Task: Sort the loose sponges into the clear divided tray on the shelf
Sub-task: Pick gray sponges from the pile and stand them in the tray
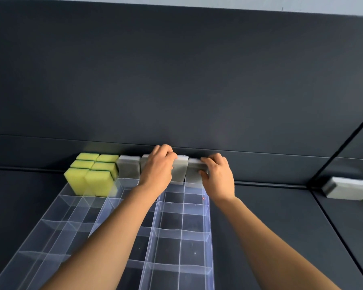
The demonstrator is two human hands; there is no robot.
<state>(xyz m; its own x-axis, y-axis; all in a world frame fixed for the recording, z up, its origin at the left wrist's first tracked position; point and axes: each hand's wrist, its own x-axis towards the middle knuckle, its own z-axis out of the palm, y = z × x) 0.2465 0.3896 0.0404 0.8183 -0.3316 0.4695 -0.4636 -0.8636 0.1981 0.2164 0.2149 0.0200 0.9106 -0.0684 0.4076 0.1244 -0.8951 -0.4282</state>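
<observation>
A clear divided tray (155, 231) runs from the front to the back of the dark shelf. Several yellow sponges (92, 174) stand upright in its far left cells. A row of grey sponges (129, 166) stands along the far edge. My left hand (157, 166) lies over one grey sponge in the middle of that row, its fingers curled over the top. My right hand (217, 174) pinches the rightmost grey sponge (194, 170) at its top edge. Another grey sponge (180, 168) stands between the two hands.
A loose grey and white sponge (348, 188) lies on the shelf at the far right, beyond a dark seam. A dark back wall rises directly behind the tray. Most tray cells nearer to me hold nothing.
</observation>
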